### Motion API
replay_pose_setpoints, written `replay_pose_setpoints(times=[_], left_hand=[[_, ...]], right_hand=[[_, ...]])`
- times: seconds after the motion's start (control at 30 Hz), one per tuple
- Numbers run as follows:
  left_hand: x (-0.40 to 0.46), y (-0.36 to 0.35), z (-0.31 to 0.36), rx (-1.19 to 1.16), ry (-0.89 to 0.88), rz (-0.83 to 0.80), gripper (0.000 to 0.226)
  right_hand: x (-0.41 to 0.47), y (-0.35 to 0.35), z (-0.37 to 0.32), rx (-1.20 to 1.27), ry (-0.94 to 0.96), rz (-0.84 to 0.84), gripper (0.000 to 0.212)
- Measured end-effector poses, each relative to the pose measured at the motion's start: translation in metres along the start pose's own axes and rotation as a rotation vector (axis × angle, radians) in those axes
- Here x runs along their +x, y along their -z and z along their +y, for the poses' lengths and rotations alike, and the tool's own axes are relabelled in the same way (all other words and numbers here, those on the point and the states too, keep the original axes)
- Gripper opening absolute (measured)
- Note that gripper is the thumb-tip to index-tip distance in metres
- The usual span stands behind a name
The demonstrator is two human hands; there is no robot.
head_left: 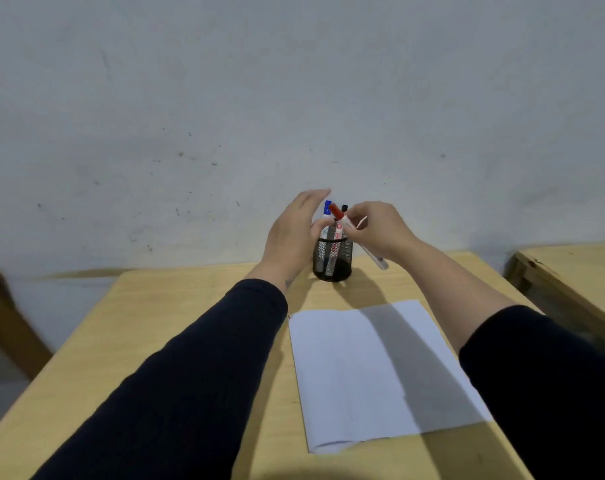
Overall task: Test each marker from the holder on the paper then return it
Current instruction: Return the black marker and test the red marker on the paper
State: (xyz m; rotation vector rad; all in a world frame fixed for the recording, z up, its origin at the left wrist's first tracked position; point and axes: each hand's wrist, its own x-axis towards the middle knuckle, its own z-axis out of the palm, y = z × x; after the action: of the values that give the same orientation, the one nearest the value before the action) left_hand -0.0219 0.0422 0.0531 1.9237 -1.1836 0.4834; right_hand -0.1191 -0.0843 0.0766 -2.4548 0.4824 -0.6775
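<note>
The left hand [295, 233] rests open beside the holder [332, 259] mid-frame; the right hand [380, 232] pinches a marker [373, 256].

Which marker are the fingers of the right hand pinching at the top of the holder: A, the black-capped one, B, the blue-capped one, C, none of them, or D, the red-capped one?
D: the right hand pinches the red-capped marker just below its cap, while the marker's lower end sits in the black mesh holder; the blue-capped marker and the black-capped marker stand behind it.
</note>
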Motion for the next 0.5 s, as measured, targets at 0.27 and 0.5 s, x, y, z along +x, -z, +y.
replay_pose_setpoints(times=[0.27,0.5], left_hand=[[-0.039,0.015,-0.004,0.107,-0.023,-0.056,0.020],[-0.055,0.028,0.006,-0.104,0.250,0.159,0.017]], right_hand=[[-0.030,-0.014,-0.018,-0.181,0.139,-0.113,0.019],[-0.054,-0.037,-0.031,0.271,-0.281,0.226,0.033]])
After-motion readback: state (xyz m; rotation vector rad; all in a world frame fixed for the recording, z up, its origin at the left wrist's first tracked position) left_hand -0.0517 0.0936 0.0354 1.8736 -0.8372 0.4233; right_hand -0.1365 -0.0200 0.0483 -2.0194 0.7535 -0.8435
